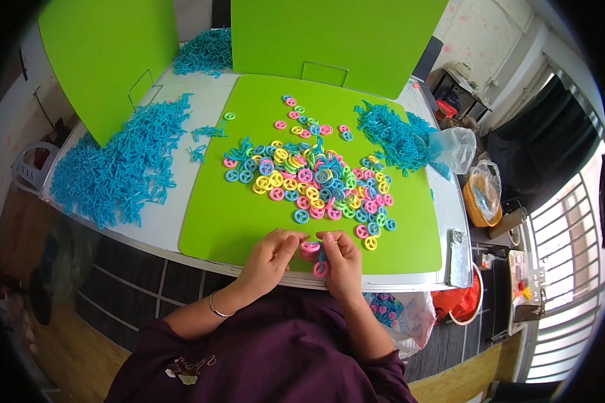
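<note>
We've got a white counter [210, 101] under everything. A flat green mat [208, 232] covers its middle, with a rear board [336, 37] upright along the far edge and a left board [107, 60] upright off to the left, both green.

Next size down: the left pile [114, 171] of blue Y-shaped pieces sits on bare counter. The wheel heap [306, 178], mixed pink, yellow, blue and green, is mid-mat, some strays around it. The right pile [396, 138], more blue pieces, overlaps the mat's right edge beside a clear bag [454, 151]. The back pile [205, 54], also blue, is by the rear board.

Our left hand [269, 260] and right hand [343, 260] are together at the mat's near edge. Right fingers pinch a blue piece [322, 252]; left thumb and fingers pinch an upper pink wheel [310, 246] beside it. A lower pink wheel [321, 270] hangs just below the right fingers.
</note>
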Motion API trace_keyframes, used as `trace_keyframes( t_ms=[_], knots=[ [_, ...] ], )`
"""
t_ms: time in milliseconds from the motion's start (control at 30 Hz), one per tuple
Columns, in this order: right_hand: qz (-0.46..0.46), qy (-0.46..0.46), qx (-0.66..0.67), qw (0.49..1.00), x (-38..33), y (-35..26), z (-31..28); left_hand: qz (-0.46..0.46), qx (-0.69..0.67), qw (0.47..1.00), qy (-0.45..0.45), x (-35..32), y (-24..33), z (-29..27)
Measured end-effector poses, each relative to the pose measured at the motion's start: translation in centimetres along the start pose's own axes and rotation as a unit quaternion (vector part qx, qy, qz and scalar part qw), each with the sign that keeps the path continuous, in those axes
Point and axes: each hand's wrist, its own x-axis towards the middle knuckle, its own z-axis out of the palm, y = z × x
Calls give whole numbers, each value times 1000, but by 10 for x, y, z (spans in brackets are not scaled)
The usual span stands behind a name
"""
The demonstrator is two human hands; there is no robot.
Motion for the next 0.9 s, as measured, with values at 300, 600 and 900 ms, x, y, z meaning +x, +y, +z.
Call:
trace_keyframes(
  t_ms=[300, 600, 900],
  knots=[
    [10, -73, -324, 943, -71, -102, -52, 190, 469, 856, 109, 45, 5, -83],
    [19, 46, -691, 721, -124, -132, -112, 120, 458, 880, 49, 104, -2, -102],
    [-187, 25, -499, 846, 69, -114, -22, 168, 381, 908, -54, 92, -6, -57]
  ],
)
